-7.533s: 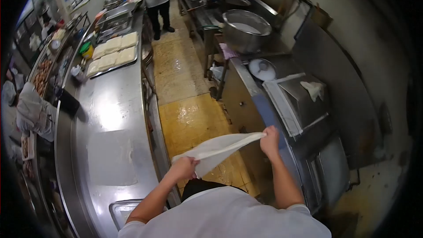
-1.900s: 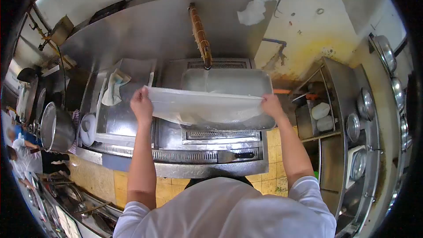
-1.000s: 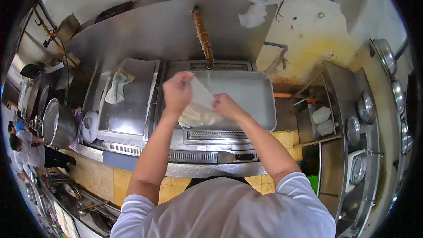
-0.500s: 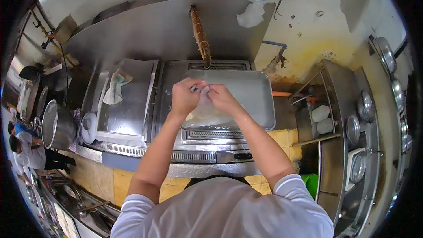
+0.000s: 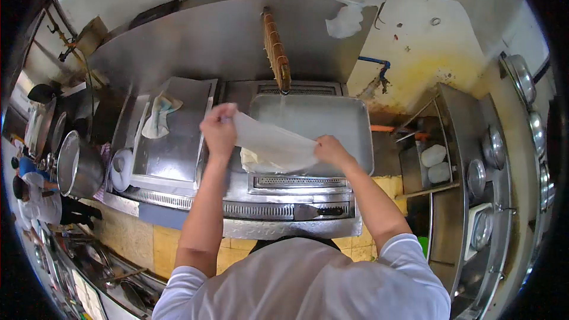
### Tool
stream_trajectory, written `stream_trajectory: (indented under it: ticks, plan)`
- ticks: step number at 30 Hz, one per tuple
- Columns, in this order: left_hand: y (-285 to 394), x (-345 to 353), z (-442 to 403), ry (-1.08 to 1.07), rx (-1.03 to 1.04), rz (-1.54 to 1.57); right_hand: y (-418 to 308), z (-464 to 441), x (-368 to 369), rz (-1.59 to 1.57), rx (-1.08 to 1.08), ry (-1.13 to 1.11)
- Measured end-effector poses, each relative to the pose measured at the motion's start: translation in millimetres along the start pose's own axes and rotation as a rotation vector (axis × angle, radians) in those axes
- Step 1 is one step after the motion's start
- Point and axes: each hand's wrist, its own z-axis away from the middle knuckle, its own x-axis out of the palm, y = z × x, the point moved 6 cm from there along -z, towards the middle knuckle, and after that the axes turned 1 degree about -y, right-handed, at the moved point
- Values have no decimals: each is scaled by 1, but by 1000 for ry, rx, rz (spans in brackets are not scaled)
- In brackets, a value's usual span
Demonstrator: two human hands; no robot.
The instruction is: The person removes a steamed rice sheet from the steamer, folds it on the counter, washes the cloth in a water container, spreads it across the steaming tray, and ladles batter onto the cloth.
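A thin, whitish, see-through sheet [image 5: 275, 142] is stretched between my two hands; whether it is cloth or plastic I cannot tell. My left hand [image 5: 219, 130] is closed on its upper left end and slightly blurred. Lower down, my right hand [image 5: 333, 151] pinches the other end. Beneath the sheet lies a large rectangular metal tray [image 5: 361, 169] with a pale grey surface inside. Something cream-coloured and folded [image 5: 253, 160] shows at the tray's near left edge, partly hidden by the sheet.
A brown ribbed tube [image 5: 275, 47] hangs over the tray. A broad-bladed scraper [image 5: 317, 211] rests on the counter's front ledge. On the left are a crumpled cloth [image 5: 159, 115], a white lid [image 5: 122, 169] and a large pot [image 5: 80, 163]. People stand at far left. Metal shelving [image 5: 456, 172] is on the right.
My hands were close together above the tray, with the sheet bunched between them. They have moved apart, left hand leftward, right hand right and nearer, spreading the sheet.
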Motion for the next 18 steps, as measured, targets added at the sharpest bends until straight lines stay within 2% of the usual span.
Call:
stream_trajectory:
  ticks: [1,3,5,6,8,10,12,15,17,18]
  plan:
    - [1,17,12,-55,79,-3,-9,3,-8,47,38,-42]
    - [17,47,33,-186,180,5,-74,0,-21,-255,-311,332]
    - [52,69,47,-336,230,35,-137,-4,-20,-537,-284,200]
    - [53,65,42,-309,223,63,-135,-2,-14,-445,-251,151]
    - [47,45,17,-259,214,116,-123,4,7,-267,-182,59]
    - [45,-1,-12,-55,146,191,-49,0,16,-76,11,73]
    - [16,-34,-19,76,-49,88,-5,14,-5,134,-87,98]
    - [-78,-42,0,137,-145,-129,34,29,-37,-130,38,174]
    - [-119,-32,21,70,-326,-146,46,26,-47,-306,107,177]
    - [-132,-29,30,35,-416,-154,39,23,-50,-360,64,175]
